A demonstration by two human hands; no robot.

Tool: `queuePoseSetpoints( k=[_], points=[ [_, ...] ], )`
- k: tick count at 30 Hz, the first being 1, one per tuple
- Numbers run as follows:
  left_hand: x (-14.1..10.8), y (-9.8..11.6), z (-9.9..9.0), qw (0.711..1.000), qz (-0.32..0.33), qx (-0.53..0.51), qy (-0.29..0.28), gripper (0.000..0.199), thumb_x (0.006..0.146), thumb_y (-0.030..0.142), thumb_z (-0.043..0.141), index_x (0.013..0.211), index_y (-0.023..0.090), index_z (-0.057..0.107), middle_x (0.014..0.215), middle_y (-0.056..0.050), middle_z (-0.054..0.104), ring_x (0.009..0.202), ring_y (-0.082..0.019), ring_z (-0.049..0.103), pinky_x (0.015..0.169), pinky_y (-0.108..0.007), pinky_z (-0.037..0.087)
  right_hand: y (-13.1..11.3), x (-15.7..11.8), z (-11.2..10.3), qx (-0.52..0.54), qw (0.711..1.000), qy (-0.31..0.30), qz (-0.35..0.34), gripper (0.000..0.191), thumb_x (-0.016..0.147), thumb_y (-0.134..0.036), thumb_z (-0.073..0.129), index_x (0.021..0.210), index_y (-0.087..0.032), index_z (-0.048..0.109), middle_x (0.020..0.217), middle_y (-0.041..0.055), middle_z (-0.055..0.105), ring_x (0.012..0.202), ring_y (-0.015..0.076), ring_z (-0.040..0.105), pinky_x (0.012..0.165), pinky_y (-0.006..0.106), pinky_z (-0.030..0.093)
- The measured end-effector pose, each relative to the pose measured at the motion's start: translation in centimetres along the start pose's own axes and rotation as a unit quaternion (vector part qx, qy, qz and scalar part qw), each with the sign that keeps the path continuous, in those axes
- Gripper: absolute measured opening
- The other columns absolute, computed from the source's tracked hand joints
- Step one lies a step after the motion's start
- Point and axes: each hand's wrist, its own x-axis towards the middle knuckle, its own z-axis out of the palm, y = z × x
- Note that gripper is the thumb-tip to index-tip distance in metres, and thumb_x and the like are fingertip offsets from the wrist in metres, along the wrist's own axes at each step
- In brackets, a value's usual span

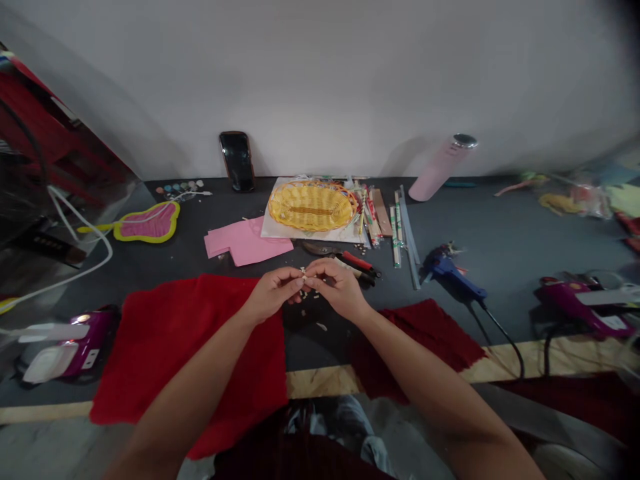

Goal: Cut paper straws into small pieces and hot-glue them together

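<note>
My left hand (277, 291) and my right hand (337, 287) meet over the middle of the dark table. Thumb and fingers of both are pinched together on a small pale piece (304, 277), too small to name and partly covered by the fingertips. Beneath them, several tiny whitish bits (321, 326) lie scattered on the tabletop. Just beyond my right hand are pliers with red and black handles (357, 261). A red cloth (200, 340) spreads under my left forearm, and a darker red cloth (425, 333) lies by my right forearm.
Behind my hands, a yellow woven basket (314, 207) rests on a white sheet, beside pink paper (255, 243) and wrapped sticks (396, 230). A phone (237, 162) and pink bottle (443, 168) lean against the wall. Right: a blue glue gun (455, 273) with its cord. Purple devices (87, 343) flank both sides.
</note>
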Motion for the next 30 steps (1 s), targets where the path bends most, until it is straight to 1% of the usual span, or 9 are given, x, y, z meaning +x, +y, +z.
queuePoseSetpoints(
  k=[4,9,16,22,26,30],
  points=[
    [-0.1,0.1,0.0,1.0,-0.006,-0.006,-0.011,0.025,0.08,0.041,0.058,0.084,0.017,0.063,0.075,-0.004,0.063,0.059,-0.01,0.054,0.056,-0.022,0.043,0.1,0.0,-0.3,-0.013,1.0,-0.015,-0.014,0.01,0.083,-0.029,0.059,0.086,-0.022,0.065,0.088,0.0044,0.063,0.087,0.0175,0.059,0.079,0.034,0.048],
    [-0.2,0.2,-0.1,0.999,-0.019,-0.023,-0.029,0.026,0.082,0.041,0.056,0.079,0.016,0.059,0.07,-0.003,0.061,0.058,-0.009,0.053,0.057,-0.022,0.043,0.1,0.1,-0.5,-0.002,0.999,-0.034,-0.03,0.012,0.088,-0.026,0.052,0.092,-0.023,0.064,0.091,0.0043,0.063,0.088,0.0158,0.059,0.082,0.034,0.048],
    [0.0,0.2,-0.3,0.998,-0.012,0.039,-0.039,0.023,0.083,0.038,0.055,0.08,0.015,0.061,0.071,-0.003,0.061,0.06,-0.01,0.055,0.057,-0.022,0.045,-0.3,0.2,-0.8,-0.01,0.998,-0.063,-0.02,0.014,0.088,-0.028,0.051,0.084,-0.02,0.063,0.085,0.0045,0.062,0.082,0.016,0.059,0.077,0.032,0.048],
    [-0.1,0.0,-0.1,0.994,0.012,0.109,-0.018,0.023,0.083,0.038,0.054,0.082,0.016,0.062,0.073,-0.004,0.062,0.064,-0.012,0.057,0.06,-0.023,0.047,-0.6,0.3,-1.0,-0.025,0.996,-0.086,-0.003,0.015,0.087,-0.026,0.05,0.078,-0.019,0.06,0.082,0.0032,0.06,0.076,0.0142,0.057,0.071,0.028,0.046],
    [-0.1,0.0,-0.1,0.989,0.025,0.147,-0.01,0.024,0.084,0.038,0.053,0.083,0.015,0.062,0.074,-0.003,0.062,0.062,-0.011,0.057,0.06,-0.023,0.046,-0.4,0.4,-1.2,-0.028,0.995,-0.096,-0.018,0.014,0.088,-0.022,0.048,0.081,-0.019,0.06,0.083,0.0028,0.059,0.077,0.0132,0.056,0.072,0.027,0.044],
    [0.0,0.0,-0.1,0.991,0.021,0.128,-0.017,0.025,0.084,0.038,0.053,0.086,0.015,0.061,0.075,-0.003,0.062,0.063,-0.012,0.057,0.06,-0.023,0.047,-0.2,0.4,-1.2,-0.015,0.995,-0.097,-0.014,0.013,0.088,-0.024,0.05,0.087,-0.019,0.061,0.085,0.003,0.061,0.081,0.0137,0.057,0.076,0.028,0.044]
  ],
)
